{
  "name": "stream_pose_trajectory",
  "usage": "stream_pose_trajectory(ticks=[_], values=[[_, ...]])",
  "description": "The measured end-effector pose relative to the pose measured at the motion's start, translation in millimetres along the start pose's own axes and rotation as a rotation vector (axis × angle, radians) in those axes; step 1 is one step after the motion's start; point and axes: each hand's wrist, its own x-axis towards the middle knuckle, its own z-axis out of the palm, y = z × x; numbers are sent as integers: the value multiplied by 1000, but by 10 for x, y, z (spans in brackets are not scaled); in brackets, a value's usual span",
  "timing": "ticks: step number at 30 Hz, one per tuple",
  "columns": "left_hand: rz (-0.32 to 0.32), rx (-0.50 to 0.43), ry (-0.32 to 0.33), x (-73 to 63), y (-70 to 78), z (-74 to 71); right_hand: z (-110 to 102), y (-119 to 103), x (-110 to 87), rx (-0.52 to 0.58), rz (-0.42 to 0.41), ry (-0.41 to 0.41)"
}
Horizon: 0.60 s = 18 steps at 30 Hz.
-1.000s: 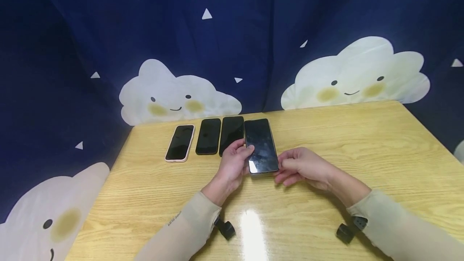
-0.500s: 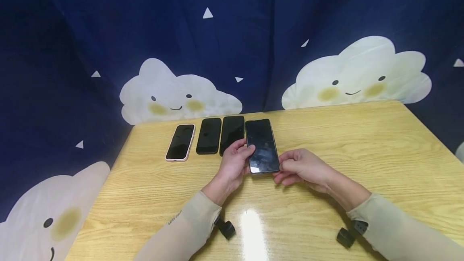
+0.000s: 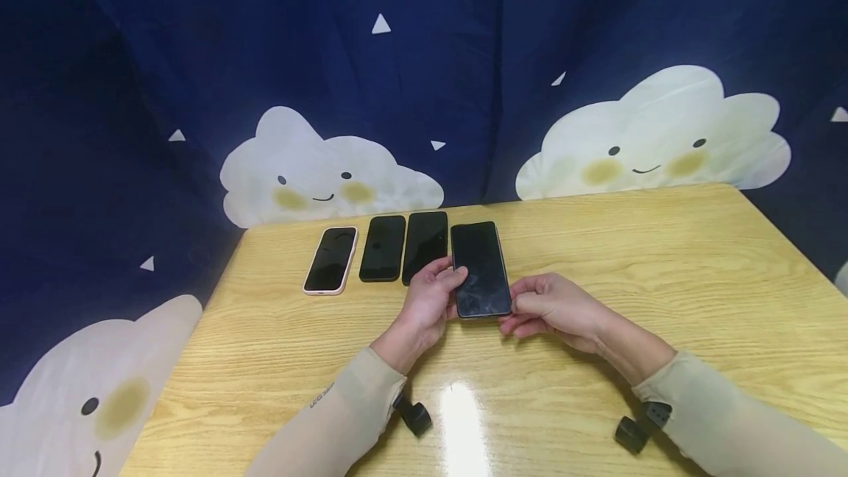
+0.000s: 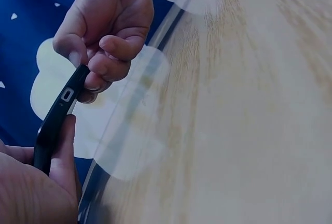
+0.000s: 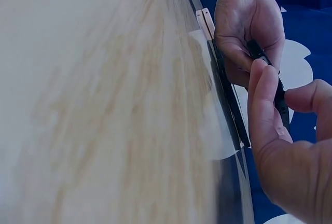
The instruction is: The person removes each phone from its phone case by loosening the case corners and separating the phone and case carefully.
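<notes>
A black smartphone point(image 3: 482, 271) is raised off the table, screen towards me, in the head view. My left hand point(image 3: 429, 302) grips it by its left edge, thumb over the screen. At the lower right corner, my right hand point(image 3: 559, 313) pinches the phone between thumb and fingers. The left wrist view shows the bottom edge of the phone point(image 4: 61, 102) with its charging port; the right hand point(image 4: 111, 32) is at its upper corner. In the right wrist view the phone point(image 5: 280, 99) is edge-on and partly hidden by the right fingers.
Left of the held phone lie a black phone point(image 3: 429, 238), partly covered by the left hand, another black phone point(image 3: 383, 249) and a pink-cased phone point(image 3: 330, 261). They rest on the wooden table point(image 3: 629, 256). A blue curtain point(image 3: 464, 57) with clouds hangs behind the table.
The held phone has tilted slightly, its top edge sinking a little in view. The bright reflection near its bottom edge has gone. Both hands have stayed almost in place.
</notes>
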Motion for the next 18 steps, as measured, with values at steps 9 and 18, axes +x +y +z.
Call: stream_pose_trajectory(ticks=[9, 18], values=[[0, 5, 14, 4, -14, 7, -7, 1, 10, -2, 2, -8], [-13, 6, 25, -1, -8, 14, -18, -3, 16, -11, -7, -28]])
